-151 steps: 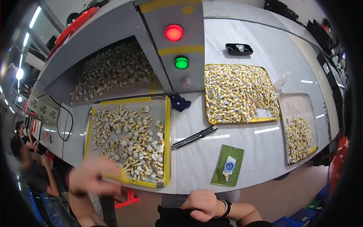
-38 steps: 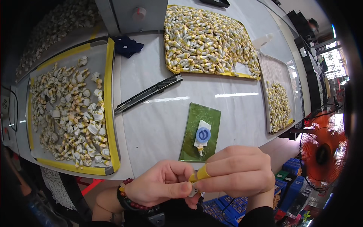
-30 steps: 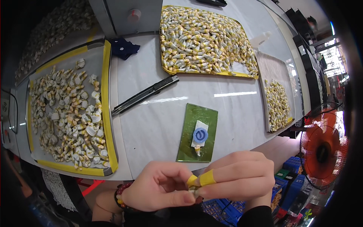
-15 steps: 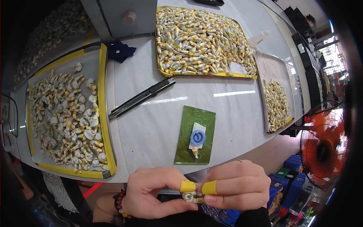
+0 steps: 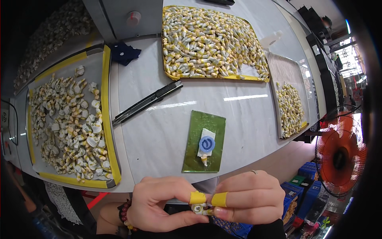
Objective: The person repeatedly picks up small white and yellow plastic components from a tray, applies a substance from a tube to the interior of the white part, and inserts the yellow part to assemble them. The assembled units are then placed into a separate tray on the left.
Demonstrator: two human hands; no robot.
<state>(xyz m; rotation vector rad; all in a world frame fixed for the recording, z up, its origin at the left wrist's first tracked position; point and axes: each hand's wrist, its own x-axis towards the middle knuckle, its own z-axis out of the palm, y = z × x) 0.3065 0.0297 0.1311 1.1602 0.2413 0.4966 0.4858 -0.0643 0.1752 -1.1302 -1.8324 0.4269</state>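
My left hand [image 5: 161, 205] is closed, pinching a small white-and-yellow figurine part [image 5: 197, 208] between thumb and index finger. A round socket-like detail shows on that part. My right hand [image 5: 252, 197] meets it from the other side, its thumb and fingers closed on the part's yellowish right end; the fingers hide most of this end. Yellow tape wraps an index finger on each hand. Beyond the hands lies a green board [image 5: 217, 137] carrying a white pad, a blue round piece [image 5: 207, 144] and a small white-and-peach part [image 5: 204, 160].
A yellow-edged tray [image 5: 107, 119] of mixed white-and-yellow parts lies left. Another tray [image 5: 223, 79], full of small pieces, stands at the back, a partly filled one [image 5: 274, 99] at right. A black utility knife [image 5: 147, 102] rests between. An orange fan [image 5: 340, 157] stands right.
The whole view has shifted very slightly. Both hands keep their hold on the figurine part, with only a tiny movement of the fingers.
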